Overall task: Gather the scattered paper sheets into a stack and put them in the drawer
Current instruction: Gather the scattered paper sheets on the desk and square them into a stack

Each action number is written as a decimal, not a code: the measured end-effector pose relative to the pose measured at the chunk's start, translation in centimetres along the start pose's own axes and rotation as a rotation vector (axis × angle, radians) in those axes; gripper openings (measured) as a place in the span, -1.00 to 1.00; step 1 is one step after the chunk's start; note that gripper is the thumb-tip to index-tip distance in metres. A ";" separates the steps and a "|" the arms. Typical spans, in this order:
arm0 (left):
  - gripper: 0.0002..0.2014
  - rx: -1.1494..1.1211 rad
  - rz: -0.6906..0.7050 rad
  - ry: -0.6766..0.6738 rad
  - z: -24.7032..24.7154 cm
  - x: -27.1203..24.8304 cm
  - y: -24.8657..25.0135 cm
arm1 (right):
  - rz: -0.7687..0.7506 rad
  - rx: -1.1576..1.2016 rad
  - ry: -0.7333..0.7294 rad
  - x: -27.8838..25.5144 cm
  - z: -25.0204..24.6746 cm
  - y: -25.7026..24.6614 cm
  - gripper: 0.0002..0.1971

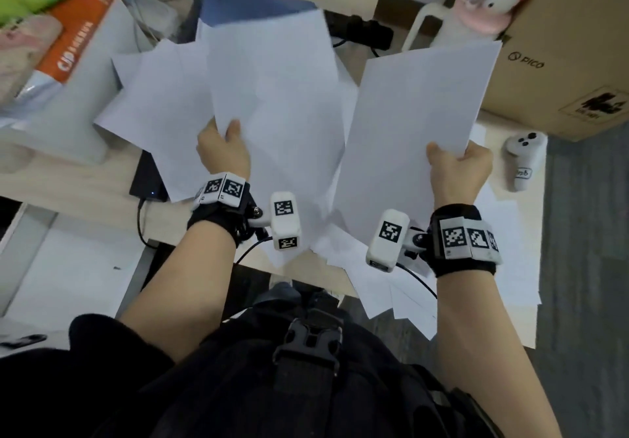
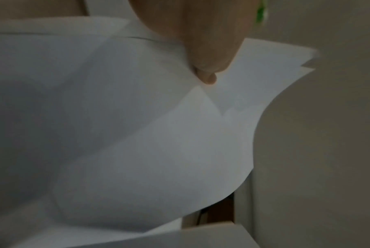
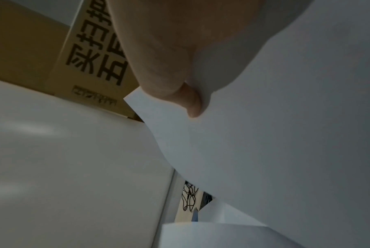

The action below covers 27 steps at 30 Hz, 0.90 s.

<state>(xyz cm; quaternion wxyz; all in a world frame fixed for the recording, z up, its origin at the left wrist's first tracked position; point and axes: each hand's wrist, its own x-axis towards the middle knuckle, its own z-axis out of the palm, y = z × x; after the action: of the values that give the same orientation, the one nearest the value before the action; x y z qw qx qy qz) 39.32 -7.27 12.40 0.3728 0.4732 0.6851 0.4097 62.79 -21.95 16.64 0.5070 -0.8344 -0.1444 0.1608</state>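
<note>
Nearest, along the desk's near edge, loose sheets (image 1: 401, 301) lie fanned and overhanging, not yet collected. Just beyond them both hands are raised over the desk (image 1: 85, 182). The left hand (image 1: 223, 150) pinches the near edge of a bunch of sheets (image 1: 272, 97), thumb on top (the left wrist view shows several overlapping layers, so more than one sheet). The right hand (image 1: 457, 168) grips the near corner of a separate sheaf (image 1: 418, 124), fingers curled under and thumb over it. The two handfuls are close but apart, not yet merged. Farther left, more scattered paper (image 1: 156, 104) lies on the desk under the lifted bunch. At the far right sit a cardboard box (image 1: 571, 63) and a white controller (image 1: 524, 158). My judgement: gathering is partway done; joining the handfuls, picking up the rest, squaring and stowing remain. No drawer is visible.
</note>
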 end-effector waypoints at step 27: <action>-0.46 0.556 -0.558 -0.353 2.6 1.0 -4.9 | -0.214 -0.228 0.047 -1.3 3.4 -4.5 -0.85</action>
<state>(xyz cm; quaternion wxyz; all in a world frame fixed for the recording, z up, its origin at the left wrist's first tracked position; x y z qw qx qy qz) 39.73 -6.83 6.80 0.4392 0.4151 0.7967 0.0059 59.85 -17.76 19.34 0.4264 -0.8700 -0.2379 0.0687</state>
